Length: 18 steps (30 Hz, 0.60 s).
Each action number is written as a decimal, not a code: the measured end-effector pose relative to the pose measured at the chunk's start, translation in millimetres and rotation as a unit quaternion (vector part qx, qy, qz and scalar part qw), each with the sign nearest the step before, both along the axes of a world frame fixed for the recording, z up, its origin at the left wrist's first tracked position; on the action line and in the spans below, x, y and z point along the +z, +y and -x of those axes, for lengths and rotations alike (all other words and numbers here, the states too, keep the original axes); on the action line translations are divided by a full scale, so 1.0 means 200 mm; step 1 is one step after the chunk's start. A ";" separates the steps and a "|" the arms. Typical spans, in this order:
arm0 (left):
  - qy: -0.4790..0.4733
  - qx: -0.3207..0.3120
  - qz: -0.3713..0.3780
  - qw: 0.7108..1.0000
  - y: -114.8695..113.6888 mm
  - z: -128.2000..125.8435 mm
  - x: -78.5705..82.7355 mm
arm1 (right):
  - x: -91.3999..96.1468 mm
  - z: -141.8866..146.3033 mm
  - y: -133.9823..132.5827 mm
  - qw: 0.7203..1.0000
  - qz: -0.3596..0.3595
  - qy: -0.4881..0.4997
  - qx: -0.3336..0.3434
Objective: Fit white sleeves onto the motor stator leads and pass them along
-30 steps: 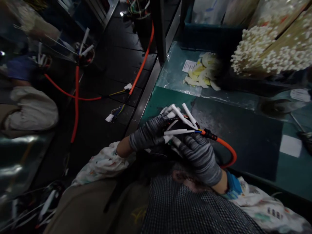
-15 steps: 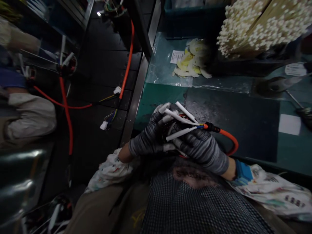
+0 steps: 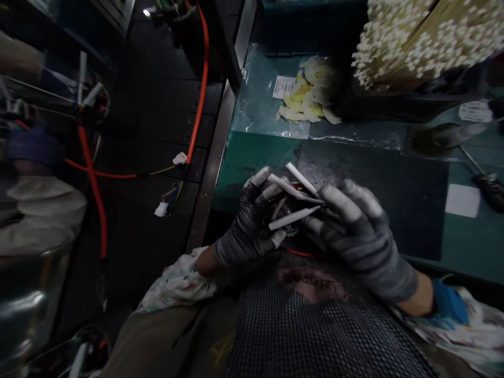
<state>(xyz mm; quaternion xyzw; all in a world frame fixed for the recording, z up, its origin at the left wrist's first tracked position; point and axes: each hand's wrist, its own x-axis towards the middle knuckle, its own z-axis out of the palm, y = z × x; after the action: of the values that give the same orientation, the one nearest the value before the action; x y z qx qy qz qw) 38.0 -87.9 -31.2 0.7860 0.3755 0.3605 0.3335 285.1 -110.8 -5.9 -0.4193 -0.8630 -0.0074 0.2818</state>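
Observation:
Close in front of my body, my left hand (image 3: 252, 223), in a grey striped glove with pale fingertips, grips a round, wire-wound part that looks like a motor stator (image 3: 293, 231). Several white sleeves (image 3: 291, 218) fan out from the wires over it. My right hand (image 3: 354, 226), gloved alike, curls over the spot where the sleeved wires meet the orange cable (image 3: 302, 253). Only a short red-orange piece of that cable shows below the stator; the joint is hidden behind the fingers. The right fingertips are slightly blurred.
A plastic bag with pale yellow strips (image 3: 309, 97) lies on the green bench (image 3: 252, 157). Beyond stand bundled white-tipped sticks (image 3: 425, 44). A screwdriver (image 3: 490, 186) rests at right. Leftward, orange cables (image 3: 92, 184) hang over a dark surface near another person's sleeve (image 3: 43, 215).
My right hand has moved from under the stator, up and right, over the cable joint, covering it. My left hand keeps its hold. The other person's gloved hand has shifted right.

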 end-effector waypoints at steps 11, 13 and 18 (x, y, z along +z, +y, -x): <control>0.062 -0.052 -0.025 0.996 0.07 -0.03 0.08 | -0.15 -0.02 0.17 0.926 0.281 0.254 -0.014; 0.071 -0.058 -0.021 0.996 0.08 -0.02 0.09 | -0.14 -0.02 0.15 0.908 0.308 0.283 -0.008; 0.039 -0.036 -0.038 0.998 0.05 -0.05 0.08 | -0.16 -0.01 0.10 0.898 0.316 0.301 -0.053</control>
<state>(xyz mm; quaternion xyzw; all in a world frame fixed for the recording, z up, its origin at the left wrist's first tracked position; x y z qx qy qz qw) 48.8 -78.2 -14.2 0.8245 0.3459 0.3315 0.3011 287.1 -91.1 -37.3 -0.5135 -0.6704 0.3772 0.3803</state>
